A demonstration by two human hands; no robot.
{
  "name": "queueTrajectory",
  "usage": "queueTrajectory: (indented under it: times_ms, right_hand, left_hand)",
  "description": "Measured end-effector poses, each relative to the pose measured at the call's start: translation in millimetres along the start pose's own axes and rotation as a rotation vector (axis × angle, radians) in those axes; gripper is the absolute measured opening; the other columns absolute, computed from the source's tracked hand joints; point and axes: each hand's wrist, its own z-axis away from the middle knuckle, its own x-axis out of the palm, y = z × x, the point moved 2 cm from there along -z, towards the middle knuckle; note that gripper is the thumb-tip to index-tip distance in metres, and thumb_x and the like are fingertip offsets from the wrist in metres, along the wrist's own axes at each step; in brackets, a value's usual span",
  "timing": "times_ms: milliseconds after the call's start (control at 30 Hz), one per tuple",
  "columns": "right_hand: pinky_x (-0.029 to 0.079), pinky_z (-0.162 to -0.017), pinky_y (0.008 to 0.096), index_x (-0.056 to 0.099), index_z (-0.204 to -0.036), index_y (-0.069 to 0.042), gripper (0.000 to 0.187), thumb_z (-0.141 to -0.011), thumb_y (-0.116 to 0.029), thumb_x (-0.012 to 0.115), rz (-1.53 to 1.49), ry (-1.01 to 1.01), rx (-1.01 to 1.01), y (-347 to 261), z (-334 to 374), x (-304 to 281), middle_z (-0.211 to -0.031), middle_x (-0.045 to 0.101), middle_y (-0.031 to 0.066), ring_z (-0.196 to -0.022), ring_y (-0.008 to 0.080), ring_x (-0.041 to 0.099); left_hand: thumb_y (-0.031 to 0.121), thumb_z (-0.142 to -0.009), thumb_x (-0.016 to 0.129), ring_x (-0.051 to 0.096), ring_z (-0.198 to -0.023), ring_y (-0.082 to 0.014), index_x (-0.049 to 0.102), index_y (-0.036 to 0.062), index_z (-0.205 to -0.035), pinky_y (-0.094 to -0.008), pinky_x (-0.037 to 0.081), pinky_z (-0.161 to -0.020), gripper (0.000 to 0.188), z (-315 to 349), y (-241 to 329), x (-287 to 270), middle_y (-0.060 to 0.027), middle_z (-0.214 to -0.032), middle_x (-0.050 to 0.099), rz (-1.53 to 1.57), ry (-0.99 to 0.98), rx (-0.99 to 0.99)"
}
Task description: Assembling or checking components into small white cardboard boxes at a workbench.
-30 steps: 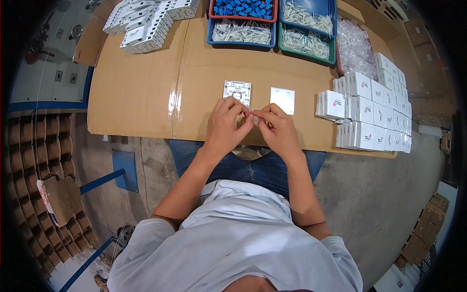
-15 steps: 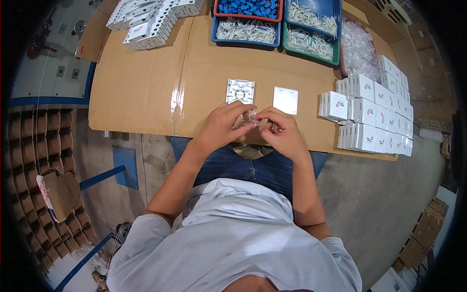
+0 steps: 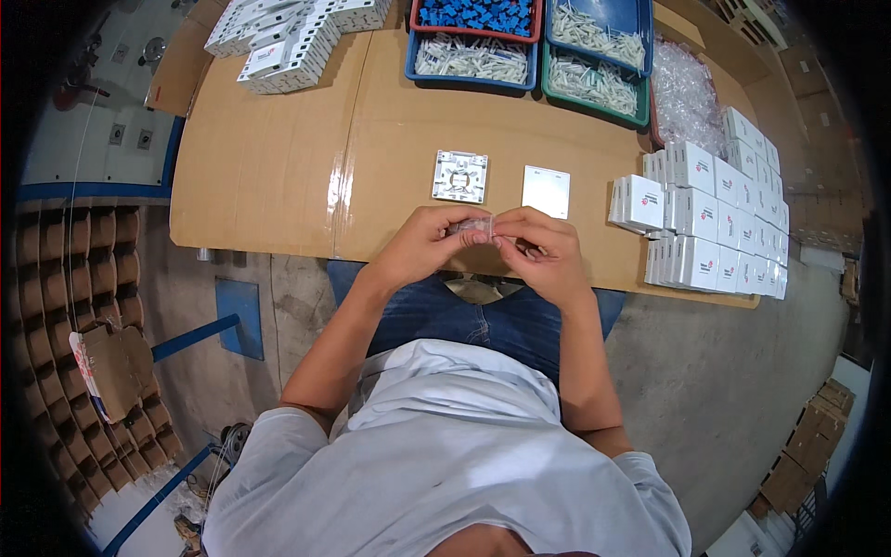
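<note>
Both hands meet over the table's near edge, pinching a small clear plastic bag (image 3: 475,226) between them. My left hand (image 3: 422,243) is closed on the bag's left part, thumb in front. My right hand (image 3: 548,255) pinches its right end with thumb and fingertips, the other fingers curled. What the bag contains is too small to make out. Just beyond my hands lies a square white switch or socket frame (image 3: 460,176) with a round opening. To its right a flat white square plate (image 3: 546,191) rests on the cardboard-covered table (image 3: 269,176).
White boxes (image 3: 705,215) stand stacked at the right. More white boxes (image 3: 297,42) pile up at the far left. Trays at the back hold blue parts (image 3: 478,16), bagged white pieces (image 3: 471,58) and clear plastic bags (image 3: 684,88).
My left fingers have come down and closed further over the clear bag, which now looks flatter. The white frame shows whole. My right hand has barely shifted.
</note>
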Motion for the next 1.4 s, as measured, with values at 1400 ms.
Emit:
queueTrajectory:
  times_ms: [1400]
  right_hand:
    - [0.045,-0.058,0.0288,0.079,-0.112,-0.01,0.024,-0.088,-0.008,0.074,0.17,-0.097,0.102,-1,4,-10,-0.081,0.065,0.0042,-0.062,0.0149,0.057]
  left_hand:
    - [0.018,-0.083,0.084,0.07,-0.101,-0.0184,0.073,0.0011,-0.117,-0.0348,0.053,-0.094,0.039,-7,24,-3,-0.0088,-0.105,0.077,-0.194,0.067,0.132]
